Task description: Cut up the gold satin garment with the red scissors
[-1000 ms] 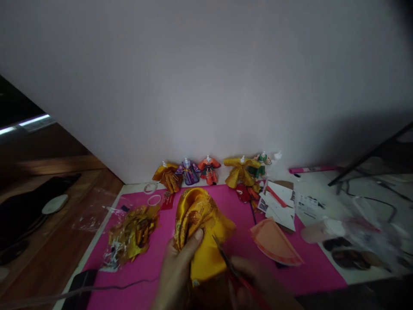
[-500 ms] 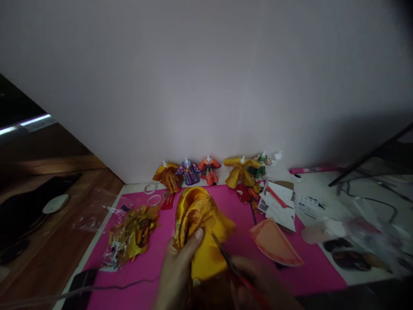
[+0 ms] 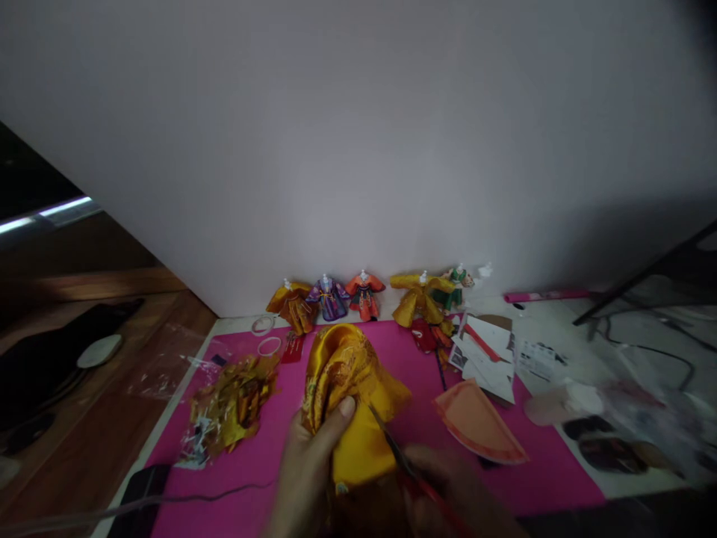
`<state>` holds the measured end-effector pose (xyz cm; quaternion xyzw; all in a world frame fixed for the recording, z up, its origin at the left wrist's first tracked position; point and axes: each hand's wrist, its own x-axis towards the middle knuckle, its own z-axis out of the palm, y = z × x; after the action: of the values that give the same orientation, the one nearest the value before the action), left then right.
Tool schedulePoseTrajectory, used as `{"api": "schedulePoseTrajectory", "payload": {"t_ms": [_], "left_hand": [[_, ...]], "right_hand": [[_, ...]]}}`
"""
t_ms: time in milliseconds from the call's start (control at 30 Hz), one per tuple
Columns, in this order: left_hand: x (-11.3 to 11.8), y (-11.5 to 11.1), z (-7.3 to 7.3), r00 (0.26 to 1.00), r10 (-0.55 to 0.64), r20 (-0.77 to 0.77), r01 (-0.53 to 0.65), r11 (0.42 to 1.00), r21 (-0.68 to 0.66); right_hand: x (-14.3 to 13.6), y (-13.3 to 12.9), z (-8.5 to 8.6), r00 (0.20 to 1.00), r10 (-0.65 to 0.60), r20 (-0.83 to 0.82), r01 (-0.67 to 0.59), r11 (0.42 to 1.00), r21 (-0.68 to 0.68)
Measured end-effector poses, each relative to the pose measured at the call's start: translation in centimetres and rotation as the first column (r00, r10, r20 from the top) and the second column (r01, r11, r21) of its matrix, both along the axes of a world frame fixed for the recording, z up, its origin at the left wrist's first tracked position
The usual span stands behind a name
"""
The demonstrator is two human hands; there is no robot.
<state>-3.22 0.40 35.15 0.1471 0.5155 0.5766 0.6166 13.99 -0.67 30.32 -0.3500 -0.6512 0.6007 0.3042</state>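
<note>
In my left hand (image 3: 314, 456) is a bunched piece of shiny golden-yellow patterned fabric (image 3: 350, 366), its thumb pressed down on the cloth. My right hand (image 3: 442, 486) is closed around the red handles of a pair of scissors (image 3: 397, 452). The dark blades point up and left, with their tips against the yellow cloth just right of my left thumb. The fingers of my right hand are dim and partly hidden by shadow. Beneath both hands lies a bright pink mat (image 3: 285, 441).
Small dressed figures, among them a purple one (image 3: 326, 297) and an orange one (image 3: 364, 295), line the wall. Golden fabric scraps (image 3: 238, 400) lie left. To the right are a folded peach fan-shaped piece (image 3: 479, 426), white papers (image 3: 488, 359) and a bottle (image 3: 560, 403).
Almost nothing differs. The view has shifted very slightly, while both hands, the fabric and the scissors keep nearly the same position.
</note>
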Motion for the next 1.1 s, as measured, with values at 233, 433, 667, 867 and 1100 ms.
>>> {"api": "schedulePoseTrajectory", "payload": {"t_ms": [233, 433, 667, 867, 1100], "left_hand": [[-0.1, -0.1, 0.0, 1.0, -0.005, -0.023, 0.005, 1.0, 0.006], [-0.3, 0.0, -0.3, 0.999, -0.028, -0.022, 0.028, 1.0, 0.003], [-0.6, -0.2, -0.7, 0.999, -0.042, -0.033, 0.042, 0.999, 0.018], [-0.6, -0.2, -0.7, 0.998, -0.057, -0.025, 0.057, 0.998, 0.017], [-0.3, -0.1, -0.3, 0.998, -0.045, -0.041, 0.046, 0.999, 0.025]], "right_hand": [[-0.1, -0.3, -1.2, 0.999, -0.006, -0.035, 0.006, 1.0, -0.001], [0.0, -0.5, -1.5, 1.0, 0.012, -0.029, -0.013, 1.0, -0.018], [0.2, -0.5, -1.4, 0.999, 0.035, 0.007, -0.035, 0.998, -0.047], [0.2, -0.5, -2.1, 0.999, 0.029, 0.017, -0.028, 0.997, -0.075], [0.3, -0.6, -2.5, 0.998, 0.045, 0.039, -0.042, 0.996, -0.08]]}}
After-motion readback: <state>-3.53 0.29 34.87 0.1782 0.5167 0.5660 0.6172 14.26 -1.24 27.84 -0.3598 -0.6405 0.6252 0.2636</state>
